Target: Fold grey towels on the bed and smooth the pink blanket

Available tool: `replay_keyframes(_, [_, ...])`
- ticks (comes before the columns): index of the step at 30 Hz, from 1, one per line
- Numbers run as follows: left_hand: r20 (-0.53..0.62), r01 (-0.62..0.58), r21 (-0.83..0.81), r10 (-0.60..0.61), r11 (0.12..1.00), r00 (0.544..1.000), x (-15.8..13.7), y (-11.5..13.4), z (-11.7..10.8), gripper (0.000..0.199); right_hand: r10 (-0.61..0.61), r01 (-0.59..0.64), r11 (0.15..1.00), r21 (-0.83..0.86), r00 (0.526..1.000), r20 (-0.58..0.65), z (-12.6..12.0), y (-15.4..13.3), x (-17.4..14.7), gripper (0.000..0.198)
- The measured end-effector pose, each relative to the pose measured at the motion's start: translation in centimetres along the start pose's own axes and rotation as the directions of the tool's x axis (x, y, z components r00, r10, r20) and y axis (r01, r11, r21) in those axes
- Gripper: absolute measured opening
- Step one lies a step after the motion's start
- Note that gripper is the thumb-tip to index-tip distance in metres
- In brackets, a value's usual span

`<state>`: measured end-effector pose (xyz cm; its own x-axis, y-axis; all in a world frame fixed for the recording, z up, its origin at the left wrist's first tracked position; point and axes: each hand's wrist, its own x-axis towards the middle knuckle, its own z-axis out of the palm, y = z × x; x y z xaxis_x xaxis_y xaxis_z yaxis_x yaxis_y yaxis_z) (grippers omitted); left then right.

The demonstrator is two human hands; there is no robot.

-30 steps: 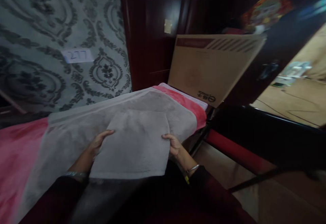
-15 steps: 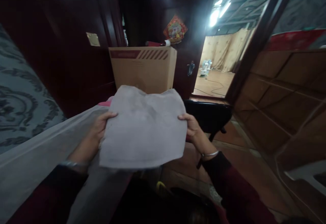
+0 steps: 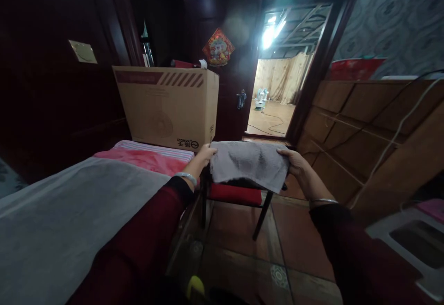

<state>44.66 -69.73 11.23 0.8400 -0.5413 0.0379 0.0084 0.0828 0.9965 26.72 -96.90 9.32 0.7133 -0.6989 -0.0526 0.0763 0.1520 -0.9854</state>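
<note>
A light grey towel [image 3: 248,164] is stretched between my two hands, draped across the top of the chair's backrest. My left hand [image 3: 207,153] pinches its left upper corner, and my right hand [image 3: 293,159] grips the upper right corner. Under the cloth stands a chair with a red seat [image 3: 236,194] and dark legs; most of its backrest is covered. The towel's lower edge hangs loose above the seat.
To the left is a bed with a grey blanket [image 3: 69,217] and pink bedding [image 3: 142,159]. Behind it stands a large cardboard box [image 3: 163,106]. Wooden drawers [image 3: 350,124] line the right side. A doorway opens beyond the chair, with a fan [image 3: 261,97] on the far floor.
Both hands have carried the towel forward and right, from in front of me to the chair's backrest. It now hangs over the backrest instead of being held up flat. The view has turned too.
</note>
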Motion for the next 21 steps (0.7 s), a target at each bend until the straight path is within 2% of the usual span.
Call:
replay_keyframes(3, [-0.009,0.051,0.063,-0.050,0.997,0.999,0.8,-0.8,-0.3,0.035,-0.017,0.017,1.000,-0.014,1.000,-0.016,-1.0,1.4,0.7,0.025])
replay_keyframes(6, [-0.033,0.049,0.111,-0.046,0.993,0.998,1.6,-0.8,-0.8,0.030,-0.183,0.172,0.978,-0.121,0.980,-0.083,-1.7,2.1,1.6,0.038])
replay_keyframes(8, [-0.051,0.019,0.138,-0.012,0.990,0.999,2.0,-0.8,-0.8,0.031,-0.341,0.306,0.920,-0.245,0.933,-0.112,-2.2,2.4,2.2,0.048])
replay_keyframes(10, [-0.070,-0.019,0.172,0.031,0.985,0.997,2.2,-0.9,-0.7,0.029,-0.457,0.398,0.842,-0.364,0.885,-0.090,-2.5,2.6,2.6,0.055])
replay_keyframes(13, [-0.100,-0.068,0.246,0.095,0.967,0.990,2.4,-1.1,-0.4,0.023,-0.540,0.443,0.716,-0.539,0.841,-0.026,-2.9,2.7,2.7,0.056])
replay_keyframes(15, [-0.107,-0.082,0.307,0.120,0.948,0.987,2.6,-1.0,-0.4,0.019,-0.553,0.393,0.613,-0.685,0.833,-0.018,-3.0,2.5,2.2,0.051])
replay_keyframes(17, [-0.109,-0.087,0.366,0.135,0.926,0.985,2.7,-0.9,-0.5,0.018,-0.613,0.340,0.452,-0.824,0.790,-0.010,-2.6,2.1,1.4,0.047])
replay_keyframes(19, [-0.124,-0.089,0.421,0.155,0.903,0.980,2.5,-0.6,-0.5,0.023,-0.716,0.348,0.254,-0.903,0.695,0.066,-1.6,1.7,0.3,0.047])
replay_keyframes(21, [-0.161,-0.086,0.471,0.181,0.878,0.970,2.0,-0.4,-0.4,0.032,-0.771,0.412,0.058,-0.909,0.597,0.221,0.0,1.4,-0.7,0.051])
